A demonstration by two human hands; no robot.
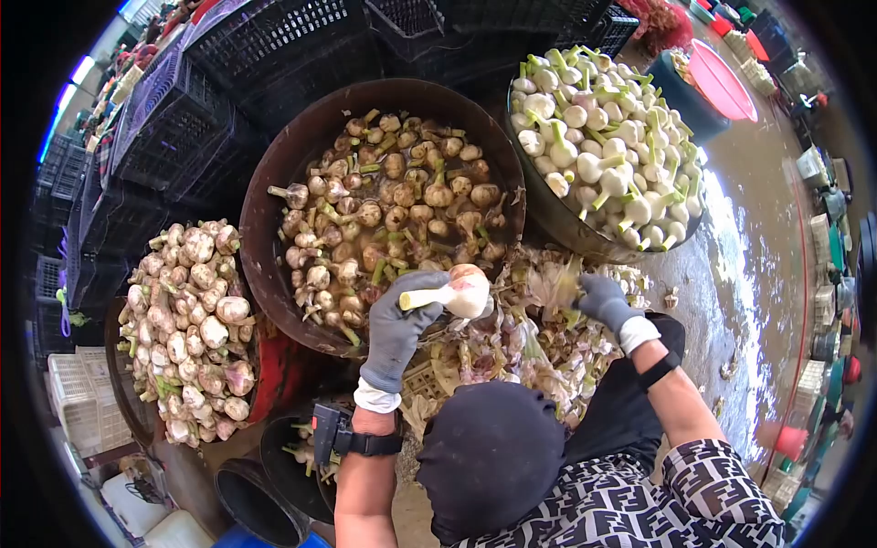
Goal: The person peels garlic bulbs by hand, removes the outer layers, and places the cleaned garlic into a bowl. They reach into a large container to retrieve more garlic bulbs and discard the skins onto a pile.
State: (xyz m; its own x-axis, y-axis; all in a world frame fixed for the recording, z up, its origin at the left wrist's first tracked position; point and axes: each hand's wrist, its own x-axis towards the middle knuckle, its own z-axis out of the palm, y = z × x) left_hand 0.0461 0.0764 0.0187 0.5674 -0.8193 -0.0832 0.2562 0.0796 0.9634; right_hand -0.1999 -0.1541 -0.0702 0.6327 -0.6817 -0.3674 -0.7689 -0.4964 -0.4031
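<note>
A garlic bulb (466, 292) with a cut pale-green stem and partly white, partly reddish skin is gripped in my left hand (400, 331), which wears a grey glove. My right hand (605, 303), also gloved in grey, is off to the right with its fingers curled. At its fingertips is a blurred piece of garlic skin (565, 281). Below and between both hands lies a heap of loose garlic peelings (512, 342). Just beyond my left hand, a large round brown tub (265, 265) holds unpeeled garlic bulbs in murky water.
Clean white garlic bulbs (603, 137) fill a tub at upper right. Unpeeled bulbs (192, 320) are piled at left. Black plastic crates (174, 119) stand behind. A pink basin (722, 80) is at upper right beside wet floor (731, 247). Dark buckets (260, 498) stand at lower left.
</note>
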